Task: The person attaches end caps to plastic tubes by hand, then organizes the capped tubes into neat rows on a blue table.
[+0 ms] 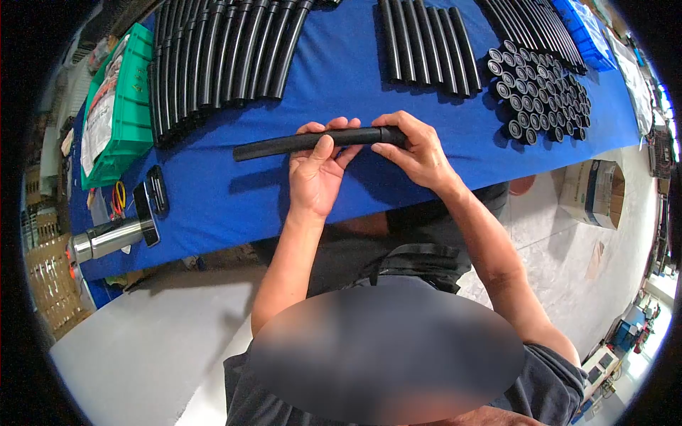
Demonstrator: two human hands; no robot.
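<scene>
A black tube is held level in front of me, above the blue cloth of the table. My left hand grips it around the middle, thumb in front and fingers behind. At the tube's right end, my right hand is closed around a slightly wider black section, whose tip is partly hidden by the palm and fingers. Beyond my hands lies a short row of similar black tubes. A larger pile of black tubes is at the back left.
Many round black end caps stand clustered at the right, with more tubes behind them. A green crate, a phone and a metal flask are at the left. A blue bin is at the far right; a cardboard box sits on the floor.
</scene>
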